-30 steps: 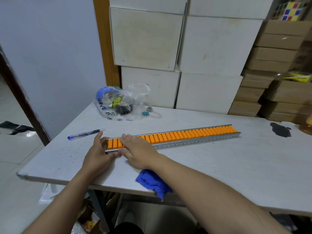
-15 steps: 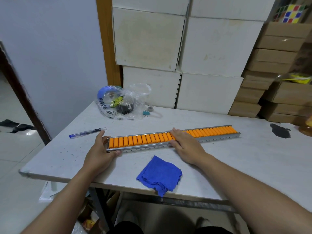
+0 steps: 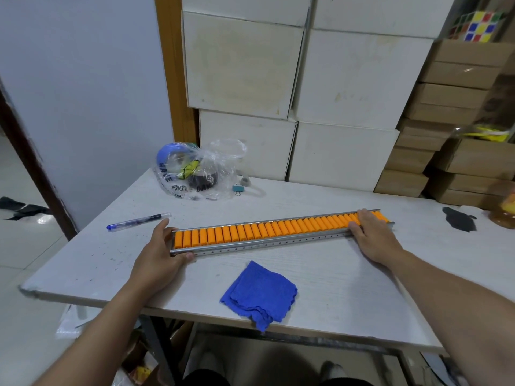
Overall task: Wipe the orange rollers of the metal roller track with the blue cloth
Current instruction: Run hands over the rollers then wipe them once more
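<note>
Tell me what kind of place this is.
Probably a storeroom or small workshop, not a home kitchen or office. White cartons and brown cardboard boxes are stacked against the wall behind a plain worktable holding a metal roller track.

Table (image 3: pixel 348 288): track (image 3: pixel 273 240), cloth (image 3: pixel 260 293), pen (image 3: pixel 138 220)
</note>
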Available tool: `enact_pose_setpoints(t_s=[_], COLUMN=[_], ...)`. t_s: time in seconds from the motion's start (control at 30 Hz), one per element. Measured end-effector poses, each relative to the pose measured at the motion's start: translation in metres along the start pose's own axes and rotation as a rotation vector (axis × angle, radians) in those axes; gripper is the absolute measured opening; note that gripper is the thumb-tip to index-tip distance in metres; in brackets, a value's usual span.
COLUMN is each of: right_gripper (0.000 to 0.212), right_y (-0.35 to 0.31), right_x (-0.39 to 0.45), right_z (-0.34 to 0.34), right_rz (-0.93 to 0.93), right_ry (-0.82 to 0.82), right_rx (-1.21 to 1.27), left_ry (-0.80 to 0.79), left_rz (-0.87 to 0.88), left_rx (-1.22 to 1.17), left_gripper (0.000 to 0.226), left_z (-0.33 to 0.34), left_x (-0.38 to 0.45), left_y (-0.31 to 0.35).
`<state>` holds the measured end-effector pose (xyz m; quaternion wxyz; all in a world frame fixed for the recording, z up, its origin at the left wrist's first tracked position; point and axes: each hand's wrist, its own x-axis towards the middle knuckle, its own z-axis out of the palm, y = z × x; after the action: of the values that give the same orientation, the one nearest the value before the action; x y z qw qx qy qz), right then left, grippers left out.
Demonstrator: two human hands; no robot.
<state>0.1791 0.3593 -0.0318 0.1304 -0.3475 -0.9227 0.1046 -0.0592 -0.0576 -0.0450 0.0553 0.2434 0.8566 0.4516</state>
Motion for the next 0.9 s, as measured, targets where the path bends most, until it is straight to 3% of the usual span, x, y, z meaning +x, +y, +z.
enact_pose_setpoints(t_s=[0.2, 0.37, 0.5, 0.6, 0.73, 0.9], right_gripper=[0.056, 0.070, 0.051, 0.039, 0.040, 0.048], right_y=[0.023, 0.006, -0.082, -0.169, -0.264, -0.326], right_x=[0.009, 0.009, -0.010, -0.045, -0.082, -0.097], right_z=[0.005, 0.005, 0.011, 0.014, 0.029, 0.052], right_rz=[0.199, 0.358, 0.008, -0.259, -0.674, -0.843], right_ry=[0.051, 0.136, 0.258, 0.126, -0.067, -0.174], right_rx=[-0.038, 0.025, 0.266, 0.408, 0.301, 0.211], left_ry=[0.001, -0.006, -0.006, -0.010, -0.014, -0.007], left_rz=[-0.001, -0.008, -0.019, -0.029, -0.043, -0.006], left_rx=[-0.002, -0.004, 0.005, 0.019, 0.012, 0.015], left_gripper=[0.099, 0.096, 0.095, 0.093, 0.099, 0.086], left_z=[0.001, -0.001, -0.002, -0.003, -0.004, -0.005], left_x=[0.002, 0.001, -0.001, -0.001, -0.003, -0.005], left_y=[-0.003, -0.003, 0.001, 0.002, 0.003, 0.003])
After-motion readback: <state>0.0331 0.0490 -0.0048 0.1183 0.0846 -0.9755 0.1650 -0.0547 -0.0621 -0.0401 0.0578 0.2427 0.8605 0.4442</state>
